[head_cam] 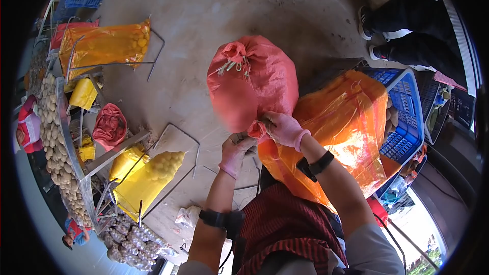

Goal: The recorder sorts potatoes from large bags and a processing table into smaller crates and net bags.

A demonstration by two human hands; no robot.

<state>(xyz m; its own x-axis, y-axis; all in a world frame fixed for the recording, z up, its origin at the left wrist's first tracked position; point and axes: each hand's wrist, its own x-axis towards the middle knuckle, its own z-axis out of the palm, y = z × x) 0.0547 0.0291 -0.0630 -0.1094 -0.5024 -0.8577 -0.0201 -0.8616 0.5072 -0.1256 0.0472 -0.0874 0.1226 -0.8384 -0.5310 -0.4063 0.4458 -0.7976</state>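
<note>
A full red woven sack [273, 72] stands on the floor in front of me, its far corner gathered and bound with pale string [237, 65]. Both my hands wear pink gloves with darker, soiled fingers. My right hand [284, 128] grips the bunched near corner [258, 129] of the sack. Just to its left, my left hand [237, 151] has its fingers curled at the same bunched corner; whether they hold the cloth I cannot tell. Part of the sack is blurred. An orange plastic sack [344, 110] lies to the right, under my right forearm.
Right: a blue crate [407, 107] holding potatoes, and a person in dark trousers [416, 26]. Left: a metal-edged table [70, 133] heaped with potatoes, metal frames with an orange mesh bag [107, 46] and a yellow mesh bag [153, 179], and two more people beyond.
</note>
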